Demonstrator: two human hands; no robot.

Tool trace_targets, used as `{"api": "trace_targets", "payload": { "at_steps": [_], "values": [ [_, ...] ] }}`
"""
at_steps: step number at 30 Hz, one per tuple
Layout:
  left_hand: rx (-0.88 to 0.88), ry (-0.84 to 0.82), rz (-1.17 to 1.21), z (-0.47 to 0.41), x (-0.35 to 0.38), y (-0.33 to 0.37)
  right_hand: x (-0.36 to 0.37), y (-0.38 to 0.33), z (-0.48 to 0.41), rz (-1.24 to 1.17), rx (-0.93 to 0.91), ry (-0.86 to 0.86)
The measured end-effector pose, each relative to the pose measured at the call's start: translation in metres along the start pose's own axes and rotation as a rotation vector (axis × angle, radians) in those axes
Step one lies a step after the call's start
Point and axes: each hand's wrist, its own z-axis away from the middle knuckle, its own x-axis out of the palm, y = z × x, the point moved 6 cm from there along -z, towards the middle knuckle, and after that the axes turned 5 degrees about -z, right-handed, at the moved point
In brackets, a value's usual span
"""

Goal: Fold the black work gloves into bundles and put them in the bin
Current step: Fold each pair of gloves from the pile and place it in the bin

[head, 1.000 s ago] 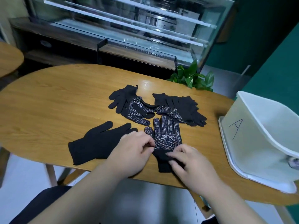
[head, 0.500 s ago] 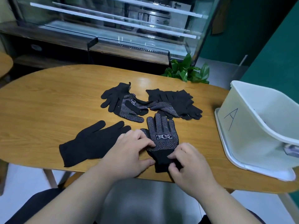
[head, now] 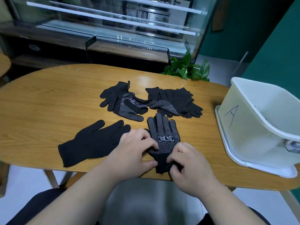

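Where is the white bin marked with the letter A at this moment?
In the head view, the white bin sits at the table's right end, right of the glove pile and the dotted glove.

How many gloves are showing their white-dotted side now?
3. The near glove lies closest to the person; the left-heap glove tops the left heap; the right-heap glove crosses the front of the right heap. More may be hidden inside the heaps.

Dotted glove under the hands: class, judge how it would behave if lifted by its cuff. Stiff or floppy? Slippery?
The dotted glove is probably floppy: thin knit lying flat on the table, its cuff bunching under the right hand. The white dots likely make it grip rather than slide. It looks light and unlikely to roll.
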Motion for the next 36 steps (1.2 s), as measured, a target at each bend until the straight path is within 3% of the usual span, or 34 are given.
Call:
{"api": "trace_targets", "payload": {
  "at_steps": [4,12,21,32,36],
  "values": [
    [0.108,-0.064,0.055,0.002,0.001,0.006,0.002,0.0,-0.001,0.018,-0.011,-0.024],
    [0.123,-0.097,0.09,0.0,0.005,0.002,-0.004,-0.004,-0.002,0.0,-0.072,0.071],
    [0.198,-0.137,0.1,0.004,0.003,0.008,0.002,-0.001,-0.002,-0.033,-0.008,-0.063],
    [0.272,-0.216,-0.09,0.012,0.005,0.018,0.004,0.0,0.004,-0.096,0.082,-0.152],
    [0.282,-0.139,-0.146,0.022,0.007,0.028,0.001,-0.004,0.014,-0.188,0.114,-0.129]
  ]
}}
